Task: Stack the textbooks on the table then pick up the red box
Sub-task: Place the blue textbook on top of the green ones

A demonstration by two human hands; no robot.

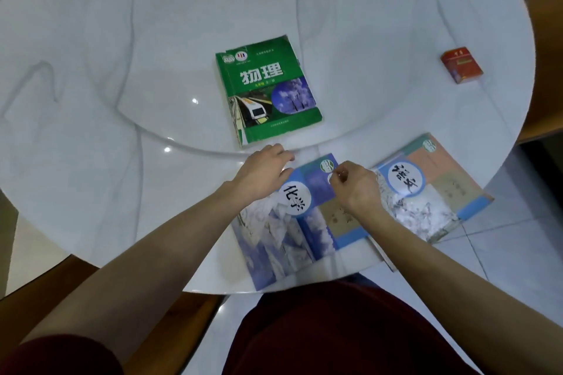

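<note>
Stacking step in hand, judged from the layout: three textbooks lie on the white round worktop [91, 70], none yet squarely on another.

Green physics textbook [268, 91]: flat, face up, alone near the worktop's middle, apart from the other two.

Blue chemistry textbook [283, 231]: flat at the near edge, its near corner at or just over the rim. Its right side lies over the left part of the peach-and-blue language textbook [432, 189], so the two overlap but are not aligned; the language book sits askew, its right corner reaching the worktop's rim.

Left hand [262, 173]: palm down, fingers loosely spread, resting at the far-left corner of the chemistry book; fingertips reach toward the near edge of the green book but appear just short of it. Whether it grips the corner or only rests there, cannot tell.

Right hand [356, 186]: over the far edge of the chemistry book, thumb and forefinger closed together in a pinch. It seems to pinch the cover's top edge, but blur prevents certainty.

Red box [461, 64]: small, lying far right, well apart from all books and both hands. Untouched; that step is not yet begun.

Next move, as a judgement: lift or slide the chemistry book onto one neighbour and square the edges, then bring the third onto the pile. Care needed at the rim, where both near books have little margin. Box pick-up then calls for a long right-hand reach.
</note>
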